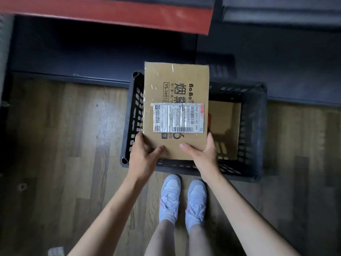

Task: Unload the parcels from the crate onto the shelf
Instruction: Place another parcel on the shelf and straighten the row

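Observation:
I hold a brown cardboard parcel point(175, 85) with a white shipping label, lifted above the left half of a black slatted crate point(256, 130) that stands on the floor. My left hand point(145, 152) grips the parcel's near left corner, thumb on top. My right hand point(203, 151) grips its near right corner. Inside the crate, to the right, lies another brown parcel point(226, 124), partly hidden by the held one. The dark shelf point(92, 58) runs low across the back, with a red beam point(110, 13) above it.
The floor is wood planks point(64, 145). My two feet in white sneakers point(182, 198) stand just in front of the crate. A dark upright post point(217, 15) divides the shelving at the top. A scrap of paper point(55, 251) lies at the bottom left.

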